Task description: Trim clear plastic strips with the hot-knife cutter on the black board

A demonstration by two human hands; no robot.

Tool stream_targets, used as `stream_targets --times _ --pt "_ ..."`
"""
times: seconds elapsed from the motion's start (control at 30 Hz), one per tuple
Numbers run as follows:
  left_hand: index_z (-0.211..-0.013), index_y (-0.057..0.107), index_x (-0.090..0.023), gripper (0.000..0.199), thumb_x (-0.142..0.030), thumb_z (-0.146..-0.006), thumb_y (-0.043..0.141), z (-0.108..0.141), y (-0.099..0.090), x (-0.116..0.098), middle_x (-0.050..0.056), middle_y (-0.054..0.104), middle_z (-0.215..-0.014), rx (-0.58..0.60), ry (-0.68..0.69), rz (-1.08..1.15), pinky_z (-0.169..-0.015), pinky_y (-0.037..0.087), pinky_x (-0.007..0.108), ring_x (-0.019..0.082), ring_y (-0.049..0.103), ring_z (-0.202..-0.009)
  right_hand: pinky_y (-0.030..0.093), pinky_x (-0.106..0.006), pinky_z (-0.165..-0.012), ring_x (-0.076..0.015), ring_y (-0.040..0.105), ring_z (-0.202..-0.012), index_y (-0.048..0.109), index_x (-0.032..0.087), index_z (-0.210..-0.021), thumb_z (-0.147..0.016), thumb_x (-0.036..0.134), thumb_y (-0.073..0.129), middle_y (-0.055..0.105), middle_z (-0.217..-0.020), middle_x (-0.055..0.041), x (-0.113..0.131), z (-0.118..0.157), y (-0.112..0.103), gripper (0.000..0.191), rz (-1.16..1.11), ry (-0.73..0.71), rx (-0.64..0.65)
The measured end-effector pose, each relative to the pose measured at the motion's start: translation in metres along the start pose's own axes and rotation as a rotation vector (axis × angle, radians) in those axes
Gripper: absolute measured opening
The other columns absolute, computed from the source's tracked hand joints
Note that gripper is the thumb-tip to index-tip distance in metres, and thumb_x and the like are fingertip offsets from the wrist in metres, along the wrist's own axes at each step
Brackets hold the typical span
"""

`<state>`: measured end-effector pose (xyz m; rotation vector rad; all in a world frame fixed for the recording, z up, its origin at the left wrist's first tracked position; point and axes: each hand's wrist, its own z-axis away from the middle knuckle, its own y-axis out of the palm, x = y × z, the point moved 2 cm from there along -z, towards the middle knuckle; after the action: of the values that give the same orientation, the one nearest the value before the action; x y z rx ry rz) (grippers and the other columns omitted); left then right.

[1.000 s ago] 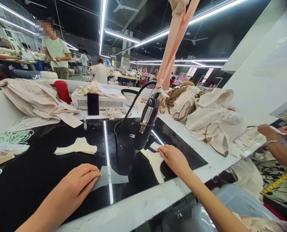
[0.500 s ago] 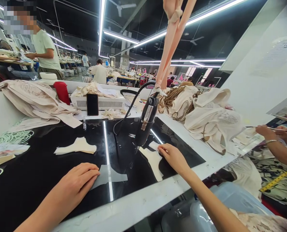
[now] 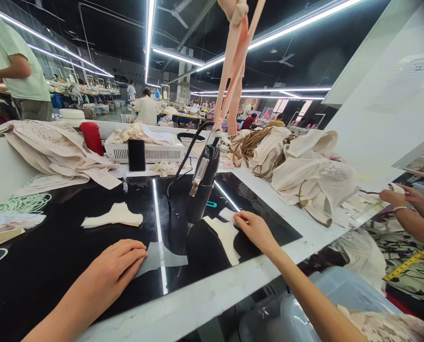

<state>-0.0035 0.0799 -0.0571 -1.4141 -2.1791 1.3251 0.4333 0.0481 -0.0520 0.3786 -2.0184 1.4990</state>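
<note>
My left hand (image 3: 117,263) rests low on the glossy black board (image 3: 55,266), fingers together and bent. Its fingertips press on the left end of a translucent grey fabric piece (image 3: 165,260). With thumb and index finger, my right hand (image 3: 253,228) pinches the edge of a small white fabric piece (image 3: 226,214). Just beside it lies a cream, curved fabric piece (image 3: 223,237). Between my hands a black pen-like tool (image 3: 202,185) with a pointed metal tip hangs tilted from pink fabric strips (image 3: 229,76), held by neither hand. Another cream cut piece (image 3: 114,215) lies further left.
A teal clip-like object (image 3: 211,204) lies behind the tool. Beige garments are heaped left (image 3: 55,152) and right (image 3: 312,175). A phone (image 3: 137,155) leans on a white vented box (image 3: 165,153), near a red container (image 3: 91,137). A co-worker's hands (image 3: 408,204) are at right.
The hanging tool has swung left and slightly away, and the teal object behind it now shows. The standing person at left has moved further left. Both my hands stay in place.
</note>
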Motion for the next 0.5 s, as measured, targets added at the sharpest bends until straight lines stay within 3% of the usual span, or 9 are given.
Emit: stream_targets --times 0.17,0.37,0.5 --pt "-0.106 0.081 -0.028 0.038 -0.045 -0.111 0.048 -0.001 -0.001 -0.001 0.003 0.079 -0.115 -0.007 0.0 0.001 -0.095 0.064 0.028 0.019 0.077 -0.102 0.063 -0.04 -0.086 -0.0213 0.072 -0.097 0.07 0.016 -0.117 -0.104 0.039 0.069 0.072 -0.114 -0.0064 -0.015 -0.004 -0.002 0.027 -0.233 0.098 -0.076" --pt "-0.107 0.081 -0.027 0.038 -0.046 -0.111 0.048 -0.002 0.0 0.0 0.003 0.079 -0.115 -0.012 0.009 -0.006 -0.095 0.064 0.029 0.02 0.078 -0.102 0.064 -0.041 -0.087 -0.0221 0.072 -0.101 0.068 0.017 -0.125 -0.105 0.04 0.068 0.071 -0.122 -0.0088 -0.04 -0.006 -0.007 0.031 -0.607 0.299 -0.252" --pt "-0.106 0.081 -0.028 0.039 -0.047 -0.112 0.047 -0.002 -0.002 0.0 0.003 0.079 -0.115 -0.017 0.01 -0.012 -0.095 0.064 0.029 0.019 0.078 -0.101 0.064 -0.041 -0.087 -0.0223 0.072 -0.101 0.066 0.017 -0.128 -0.105 0.04 0.068 0.07 -0.124 -0.0092 -0.052 -0.005 -0.009 0.033 -0.847 0.344 -0.385"
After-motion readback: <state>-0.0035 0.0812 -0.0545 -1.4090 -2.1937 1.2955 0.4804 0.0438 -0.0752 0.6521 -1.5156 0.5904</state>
